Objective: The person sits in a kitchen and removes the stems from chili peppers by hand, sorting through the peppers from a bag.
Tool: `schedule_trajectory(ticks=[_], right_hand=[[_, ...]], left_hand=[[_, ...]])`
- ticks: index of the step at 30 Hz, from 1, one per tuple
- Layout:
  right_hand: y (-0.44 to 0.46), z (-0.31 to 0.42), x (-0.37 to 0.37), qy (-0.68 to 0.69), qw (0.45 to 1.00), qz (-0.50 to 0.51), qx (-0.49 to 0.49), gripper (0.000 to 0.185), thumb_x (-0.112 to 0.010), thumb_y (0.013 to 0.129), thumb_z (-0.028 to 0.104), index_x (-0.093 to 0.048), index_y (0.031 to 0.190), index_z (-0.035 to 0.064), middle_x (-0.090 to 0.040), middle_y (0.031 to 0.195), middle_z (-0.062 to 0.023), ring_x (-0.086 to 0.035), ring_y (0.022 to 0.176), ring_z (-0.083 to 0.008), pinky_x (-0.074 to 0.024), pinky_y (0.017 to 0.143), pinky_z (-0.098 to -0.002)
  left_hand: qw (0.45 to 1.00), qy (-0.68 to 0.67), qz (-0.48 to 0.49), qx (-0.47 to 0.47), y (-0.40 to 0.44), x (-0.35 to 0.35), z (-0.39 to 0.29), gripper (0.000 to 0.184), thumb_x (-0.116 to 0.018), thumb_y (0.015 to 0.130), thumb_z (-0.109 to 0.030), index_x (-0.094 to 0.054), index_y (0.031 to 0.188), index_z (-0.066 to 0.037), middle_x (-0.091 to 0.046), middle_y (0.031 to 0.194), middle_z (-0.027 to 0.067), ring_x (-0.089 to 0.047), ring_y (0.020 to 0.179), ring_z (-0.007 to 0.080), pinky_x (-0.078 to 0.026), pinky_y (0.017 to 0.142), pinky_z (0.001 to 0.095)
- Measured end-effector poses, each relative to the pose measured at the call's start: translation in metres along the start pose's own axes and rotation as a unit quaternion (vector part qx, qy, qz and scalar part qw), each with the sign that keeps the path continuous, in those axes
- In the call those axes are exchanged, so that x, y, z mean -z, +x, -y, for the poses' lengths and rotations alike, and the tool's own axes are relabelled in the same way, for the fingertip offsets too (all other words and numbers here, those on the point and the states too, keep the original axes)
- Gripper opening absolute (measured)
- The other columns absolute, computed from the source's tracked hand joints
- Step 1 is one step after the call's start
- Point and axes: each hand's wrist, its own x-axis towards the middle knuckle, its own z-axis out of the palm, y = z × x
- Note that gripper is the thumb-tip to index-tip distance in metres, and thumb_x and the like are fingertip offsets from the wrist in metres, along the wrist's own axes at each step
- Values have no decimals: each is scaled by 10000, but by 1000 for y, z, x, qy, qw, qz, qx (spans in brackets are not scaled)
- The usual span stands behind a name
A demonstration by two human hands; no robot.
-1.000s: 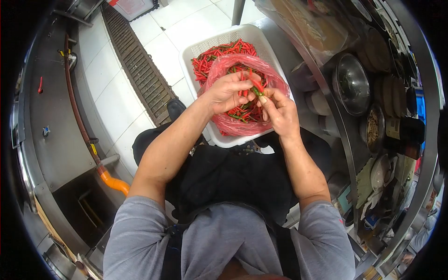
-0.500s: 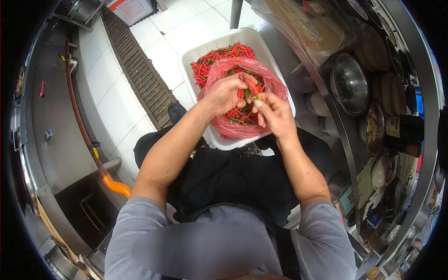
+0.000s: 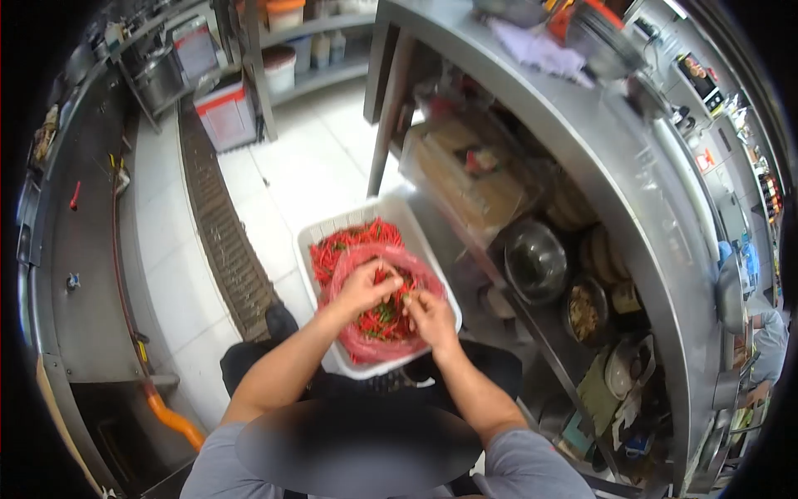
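A white plastic basket [image 3: 322, 223] stands in front of my knees with red chili peppers [image 3: 357, 239] in its far part. In its near part sits an open pink-red plastic bag [image 3: 426, 268] holding more red and green chilies [image 3: 384, 323]. Above the bag, my left hand [image 3: 370, 287] is closed around a few red chilies, partly hidden by the fingers. My right hand [image 3: 430, 318] is just beside it, thumb and fingers pinched at a chili's end; that small detail is blurred.
To the right, a steel counter [image 3: 573, 125] has a lower shelf with a metal bowl [image 3: 536, 259] and a dish of pale food [image 3: 584, 309]. A floor drain grate [image 3: 218, 224] runs along the left. An orange hose [image 3: 173, 420] lies nearby. Another person [image 3: 769, 349] is at the far right.
My view has tilted up and turned right, so the counter top and back shelves show. Both hands stay over the bag, close together, with chilies in the left.
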Motion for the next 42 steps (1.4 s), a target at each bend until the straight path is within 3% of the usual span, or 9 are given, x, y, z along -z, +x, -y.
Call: schedule_trajectory(ticks=[3,7,14,16,18,19,26,36,42], right_hand=[[-6,5,-2,-121,988,2,92,168,-589,917,139,-661,985,3,-638,722,-73,-599,598,-172,-465,559,-298],[-13,19,-1,-233,947,11,221,153,-614,872,87,-657,991,0,-649,827,-158,-644,780,-331,-499,699,-384],[-27,30,-19,-248,922,100,279,157,-623,864,72,-655,1000,2,-648,896,-180,-640,832,-362,-508,731,-401],[-21,17,-22,-226,909,76,342,165,-592,911,99,-637,1031,-5,-658,852,-146,-652,702,-285,-514,631,-357],[-16,7,-18,42,993,109,28,183,-548,961,138,-617,1048,-7,-650,797,-86,-610,569,-164,-482,521,-284],[-9,4,-14,96,990,101,21,191,-517,984,154,-603,1046,-4,-627,765,-40,-548,510,-77,-439,473,-219],[1,-4,6,215,976,18,-2,129,-548,966,131,-581,965,6,-621,739,-47,-535,476,-86,-415,425,-203],[3,18,16,148,983,-99,41,164,-541,969,157,-584,978,-1,-684,857,-67,-536,464,-81,-391,407,-199],[9,-17,4,67,998,-8,-13,152,-527,974,157,-584,939,22,-648,766,-38,-570,465,-99,-389,381,-219]], left_hand=[[999,9,9,-50,4,3,13,179,-690,887,-199,-564,863,-74,-544,625,-22,-482,524,45,-355,459,215],[999,-9,37,13,0,7,3,202,-683,893,-207,-536,834,-82,-538,614,-16,-467,500,48,-316,429,200],[987,-22,79,137,0,12,13,151,-648,901,-214,-558,852,-103,-538,619,-27,-476,496,60,-310,412,210],[986,-129,55,86,2,5,16,96,-636,870,-154,-553,868,-106,-536,635,-31,-488,520,59,-316,429,201],[985,-123,77,95,0,12,9,99,-637,852,-141,-551,881,-102,-538,654,-30,-487,528,55,-316,437,198],[982,-117,101,106,-2,14,5,110,-637,835,-128,-549,893,-97,-541,672,-29,-486,536,51,-317,444,196],[953,-6,259,157,-5,2,7,160,-687,869,-170,-558,922,-92,-473,641,-51,-418,518,40,-255,443,192],[960,132,209,132,-4,-4,18,157,-674,895,-194,-564,876,-84,-486,617,-47,-442,526,41,-277,443,208],[984,13,131,121,-1,4,12,141,-657,891,-171,-560,894,-69,-578,680,-5,-481,522,60,-323,432,213]])
